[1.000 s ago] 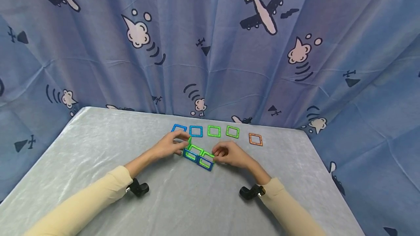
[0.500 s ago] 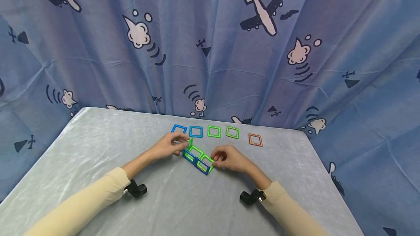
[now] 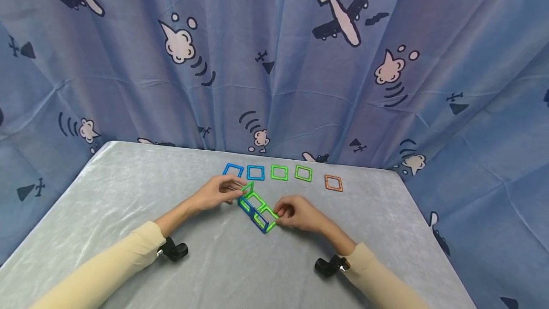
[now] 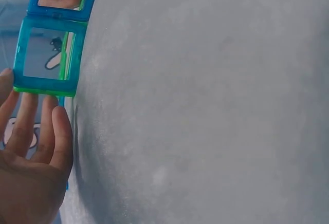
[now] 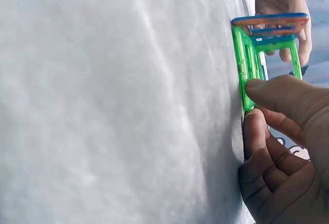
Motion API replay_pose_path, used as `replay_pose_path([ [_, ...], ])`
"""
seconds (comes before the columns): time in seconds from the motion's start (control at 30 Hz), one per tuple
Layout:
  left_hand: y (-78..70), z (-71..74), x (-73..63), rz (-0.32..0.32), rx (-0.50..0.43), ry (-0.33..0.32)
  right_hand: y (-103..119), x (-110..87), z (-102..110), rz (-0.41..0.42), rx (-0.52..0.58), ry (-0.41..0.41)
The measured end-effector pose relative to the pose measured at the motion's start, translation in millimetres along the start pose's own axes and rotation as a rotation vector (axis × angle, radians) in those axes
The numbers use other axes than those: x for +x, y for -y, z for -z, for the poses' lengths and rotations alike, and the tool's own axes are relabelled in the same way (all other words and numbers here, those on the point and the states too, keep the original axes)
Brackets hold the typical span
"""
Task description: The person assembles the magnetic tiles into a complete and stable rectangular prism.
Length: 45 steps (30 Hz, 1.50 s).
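Note:
Several square magnetic tiles are joined at mid-table. Two green tiles lie side by side, with two blue tiles standing along their near side. At the left end another green tile stands upright. My left hand holds that end: in the left wrist view its fingers rest along the tile's edge and the thumb touches the upper corner. My right hand pinches the right-end green tile, thumb on one face and index finger behind it. The other fingers of that hand are curled.
Behind the joined tiles, a row of loose ones lies flat: two blue, two green and an orange one. A pale cloth covers the table. A blue patterned curtain hangs along its back edge.
The right end of the joined tiles has swung toward me with my right hand, turning the whole piece clockwise. My left hand has stayed at the left end, shifting only slightly.

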<state>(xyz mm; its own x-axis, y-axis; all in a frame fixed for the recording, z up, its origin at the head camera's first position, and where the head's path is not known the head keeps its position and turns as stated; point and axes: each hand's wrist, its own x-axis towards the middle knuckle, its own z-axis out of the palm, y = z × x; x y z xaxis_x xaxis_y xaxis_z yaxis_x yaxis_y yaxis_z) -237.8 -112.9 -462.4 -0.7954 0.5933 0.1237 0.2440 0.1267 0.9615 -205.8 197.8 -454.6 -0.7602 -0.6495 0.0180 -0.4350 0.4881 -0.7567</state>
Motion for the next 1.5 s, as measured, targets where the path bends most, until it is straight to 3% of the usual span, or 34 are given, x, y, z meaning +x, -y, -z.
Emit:
replay_pose_path([
  [0.6,-0.1,-0.9,3.0,0.016,-0.016,-0.042,22.7,-7.3,-18.4,-0.004,-0.019,-0.004],
  [1.13,-1.3,-1.5,8.2,0.109,-0.059,-0.108,34.2,2.5,-31.3,0.034,-0.024,0.033],
  [1.5,0.1,-1.7,9.6,0.115,-0.113,-0.107,39.0,8.1,-35.8,0.026,-0.016,0.055],
])
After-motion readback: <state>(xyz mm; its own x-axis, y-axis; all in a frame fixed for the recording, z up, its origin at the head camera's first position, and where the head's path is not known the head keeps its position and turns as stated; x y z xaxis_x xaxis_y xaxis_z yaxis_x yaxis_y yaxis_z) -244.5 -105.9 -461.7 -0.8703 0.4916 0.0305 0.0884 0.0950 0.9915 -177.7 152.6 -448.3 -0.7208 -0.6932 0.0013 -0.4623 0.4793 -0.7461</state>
